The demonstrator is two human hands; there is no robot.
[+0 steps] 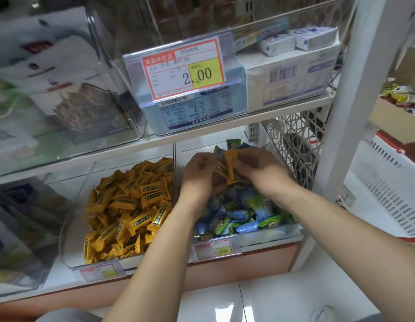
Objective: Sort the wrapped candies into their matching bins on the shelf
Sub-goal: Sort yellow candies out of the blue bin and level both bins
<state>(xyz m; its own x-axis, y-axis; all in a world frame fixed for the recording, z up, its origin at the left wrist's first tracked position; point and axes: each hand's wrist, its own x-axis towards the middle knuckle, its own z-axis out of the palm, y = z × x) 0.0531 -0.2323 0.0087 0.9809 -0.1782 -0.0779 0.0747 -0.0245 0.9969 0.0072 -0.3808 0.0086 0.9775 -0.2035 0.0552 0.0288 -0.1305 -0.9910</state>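
Two orange foil-wrapped candies [232, 167] are pinched, one each, by left hand [198, 174] and right hand [257, 174] above the clear plastic bin of blue-green candies [271, 235] (orange-candy bin [70, 231] at 9 o'clock).

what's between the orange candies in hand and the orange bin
Only the orange bin's clear side wall, just left of the left hand. Nothing else visible blocks the orange candies.

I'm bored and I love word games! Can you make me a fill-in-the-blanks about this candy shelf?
1. The held candies in the left hand and right hand match the bin on the ____.
2. Both hands are over the blue and ____ candies.
3. The big price tag says ____.

Missing words: left; green; 2.00
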